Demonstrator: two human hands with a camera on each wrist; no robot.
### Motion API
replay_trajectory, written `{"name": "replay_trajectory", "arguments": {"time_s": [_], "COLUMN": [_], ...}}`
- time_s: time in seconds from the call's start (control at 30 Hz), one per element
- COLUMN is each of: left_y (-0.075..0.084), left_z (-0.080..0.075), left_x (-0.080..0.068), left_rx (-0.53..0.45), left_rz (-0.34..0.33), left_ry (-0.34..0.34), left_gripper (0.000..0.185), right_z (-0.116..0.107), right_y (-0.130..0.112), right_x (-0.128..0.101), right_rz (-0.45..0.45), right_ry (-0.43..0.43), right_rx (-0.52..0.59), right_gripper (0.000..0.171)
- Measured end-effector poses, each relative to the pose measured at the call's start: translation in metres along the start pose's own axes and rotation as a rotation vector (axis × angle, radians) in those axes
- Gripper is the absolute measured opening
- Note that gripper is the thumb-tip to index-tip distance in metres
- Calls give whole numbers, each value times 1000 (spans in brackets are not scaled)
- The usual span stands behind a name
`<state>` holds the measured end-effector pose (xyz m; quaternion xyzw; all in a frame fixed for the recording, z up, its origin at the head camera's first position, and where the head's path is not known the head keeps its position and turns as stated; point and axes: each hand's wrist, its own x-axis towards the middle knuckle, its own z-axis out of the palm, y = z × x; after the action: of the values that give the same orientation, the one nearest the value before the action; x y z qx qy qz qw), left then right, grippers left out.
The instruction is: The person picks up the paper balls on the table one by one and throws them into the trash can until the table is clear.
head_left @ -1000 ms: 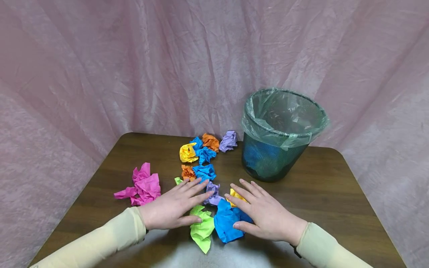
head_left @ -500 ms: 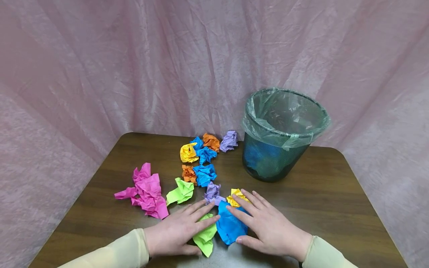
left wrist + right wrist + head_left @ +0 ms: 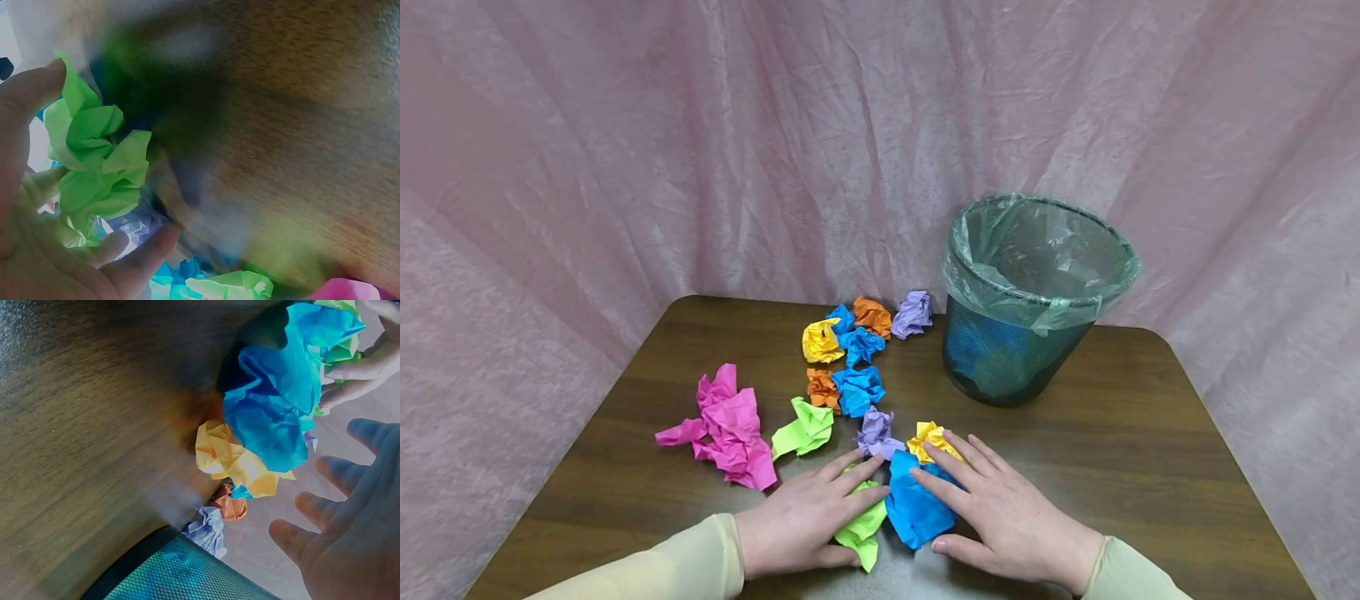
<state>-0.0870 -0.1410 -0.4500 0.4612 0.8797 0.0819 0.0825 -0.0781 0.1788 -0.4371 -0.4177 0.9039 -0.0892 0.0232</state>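
In the head view my left hand [image 3: 805,521] lies low over a crumpled lime-green paper [image 3: 863,530], its fingers fairly straight. The left wrist view shows the thumb at one end of this green paper [image 3: 100,150] and the fingers spread along its other side. To the right, my right hand [image 3: 1022,525] hovers with fingers spread, next to a large crumpled blue paper [image 3: 913,512] and a yellow one [image 3: 922,440]. In the right wrist view a gap separates its fingers from the blue paper [image 3: 272,406]. A purple crumpled paper [image 3: 876,432] sits just beyond the fingertips.
A mesh wastebasket [image 3: 1000,358] with a clear liner stands at the back right, blue and green inside it. Pink crumpled papers [image 3: 733,429] lie left, beside another green one [image 3: 805,427]. Several orange, blue, yellow and purple balls [image 3: 913,314] sit at the back of the table [image 3: 1120,450].
Both hands have drawn back toward the near edge, uncovering the second green paper and more of the pink and yellow ones. The pink paper has spread nearer; the near green paper shifted slightly.
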Motion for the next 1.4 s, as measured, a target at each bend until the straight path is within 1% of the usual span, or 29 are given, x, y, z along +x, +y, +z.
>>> {"name": "replay_trajectory", "arguments": {"time_s": [0.17,0.33,0.6,0.87,1.03,1.17,1.27,1.4], "left_y": [-3,-6,-9,-11,-11,-11,-11,-11], "left_z": [0,2,0,-4,-3,-4,-7,-11], "left_x": [0,-1,-3,-4,-5,-5,-5,-5], "left_rx": [-24,-34,-47,-13,-12,-30,-63,-105], "left_rz": [8,51,85,150,184,187,182,172], "left_ry": [7,31,38,54,87,92,79,66], "left_gripper": [75,67,68,54,47,43,41,41], "right_z": [-1,0,2,2,-2,-5,-7,-7], "right_y": [0,1,1,2,3,4,6,8], "right_x": [0,-1,-2,-3,-3,-4,-4,-5], "right_rz": [31,40,42,39,50,69,75,55], "right_ry": [-43,-58,-55,-47,-50,-48,-37,4], "right_rx": [39,53,58,50,44,35,24,6], "right_gripper": [75,74,73,72,73,74,74,74]}}
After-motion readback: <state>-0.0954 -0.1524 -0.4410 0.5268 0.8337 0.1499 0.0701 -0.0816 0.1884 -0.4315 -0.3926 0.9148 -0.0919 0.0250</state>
